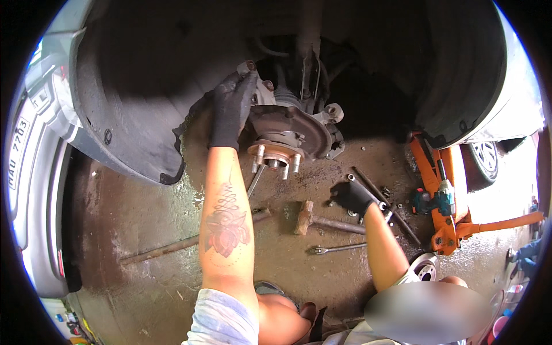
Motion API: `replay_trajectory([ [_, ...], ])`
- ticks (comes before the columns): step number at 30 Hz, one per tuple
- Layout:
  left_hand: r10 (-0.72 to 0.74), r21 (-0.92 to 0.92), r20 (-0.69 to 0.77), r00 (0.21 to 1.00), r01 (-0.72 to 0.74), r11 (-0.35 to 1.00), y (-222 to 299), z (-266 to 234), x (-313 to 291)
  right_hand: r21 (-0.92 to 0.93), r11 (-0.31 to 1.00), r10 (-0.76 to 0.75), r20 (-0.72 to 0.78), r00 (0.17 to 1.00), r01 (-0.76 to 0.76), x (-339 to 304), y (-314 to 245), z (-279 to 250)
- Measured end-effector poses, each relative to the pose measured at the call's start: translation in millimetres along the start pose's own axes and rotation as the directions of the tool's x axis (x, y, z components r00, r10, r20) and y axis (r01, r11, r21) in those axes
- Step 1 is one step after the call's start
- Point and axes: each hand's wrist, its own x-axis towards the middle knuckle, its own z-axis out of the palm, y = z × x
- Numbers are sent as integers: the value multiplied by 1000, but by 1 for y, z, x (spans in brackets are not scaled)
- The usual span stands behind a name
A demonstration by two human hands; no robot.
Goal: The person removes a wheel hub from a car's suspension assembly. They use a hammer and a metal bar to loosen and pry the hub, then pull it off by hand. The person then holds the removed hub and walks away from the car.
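Observation:
My left hand (pixel 233 103), in a black glove, has its fingers wrapped round a brake caliper (pixel 263 92) at the upper left of the wheel hub. The bare hub (pixel 276 150) with several studs sits in front of a rusty dust shield (pixel 313 135). Over the floor, my right hand (pixel 352 195), gloved alike, reaches among loose sockets (pixel 352 177) with its dark fingers stretched out; nothing plain is in them. Beside that hand lie a long dark bar (pixel 409 229) and a sledgehammer (pixel 305 218). A ratchet-like handle (pixel 339 249) rests nearer me.
Dark fender liner (pixel 138 115) arches around the hub. At the right stands an orange floor jack (pixel 443 233) with a teal cordless impact wrench (pixel 443 198) against it. A brake disc (pixel 425 271) lies near my right forearm; a long rod (pixel 167 250) lies left.

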Motion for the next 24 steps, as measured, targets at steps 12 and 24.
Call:
replay_trajectory([
  [12, 157, 134, -11, 988, -154, 979, 3, 1, 1, 721, 677, 417, -206, 885, -151, 72, -141, -142],
  [24, 109, 295, 23, 994, -111, 949, 23, 22, 2, 834, 551, 419, -278, 864, 1, 101, -117, -115],
])
